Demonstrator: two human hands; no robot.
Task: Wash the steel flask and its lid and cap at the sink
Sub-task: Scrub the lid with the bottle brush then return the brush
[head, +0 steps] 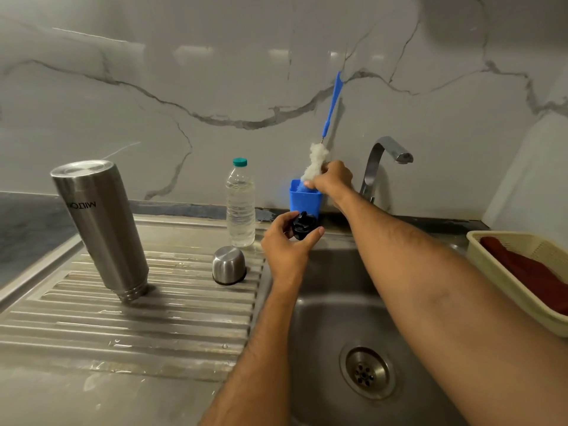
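The steel flask (101,229) stands upside down on the ribbed drainboard (129,321) at the left. Its steel cap (229,265) sits mouth-down on the drainboard, right of the flask. My left hand (287,244) grips the black lid (302,228) over the sink's back-left corner. My right hand (333,178) reaches into the blue holder (304,202) and pinches something at the foot of the bottle brush (316,161), whose blue handle leans on the wall.
A clear water bottle (240,204) with a teal top stands behind the cap. The tap (384,161) curves over the steel sink (344,318), drain at the bottom. A cream basket (522,281) with a dark red cloth sits at the right.
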